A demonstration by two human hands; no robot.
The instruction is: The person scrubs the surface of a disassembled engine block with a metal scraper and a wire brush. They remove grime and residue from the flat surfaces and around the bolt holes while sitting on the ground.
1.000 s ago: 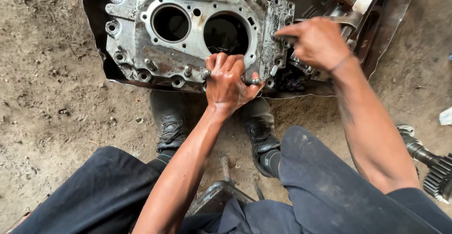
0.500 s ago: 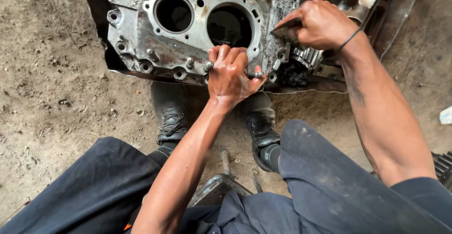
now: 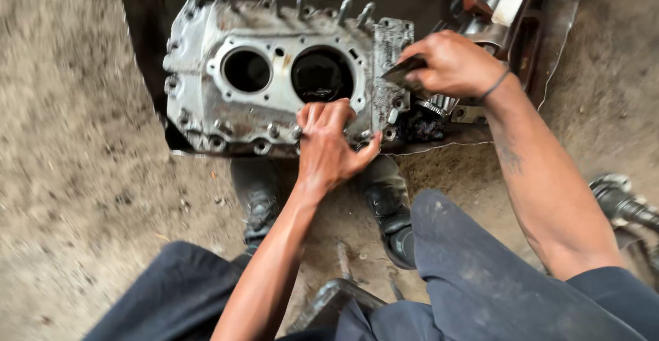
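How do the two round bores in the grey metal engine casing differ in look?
The left round bore looks smaller; the right round bore looks wider. The left bore lies clear of both hands; the right bore sits just above the left hand. Both are dark openings in the grey metal engine casing.

- The left hand (image 3: 329,145) grips the near edge of the metal engine casing (image 3: 274,87), blocking that rim.
- The right hand (image 3: 449,63) crowds the casing's right end, hard against dark machine parts (image 3: 508,11).
- Upright studs (image 3: 302,1) fence the far rim.
- Two boots (image 3: 384,203) fill the ground just below.
- Bare dirt floor (image 3: 75,162) lies open to the left.
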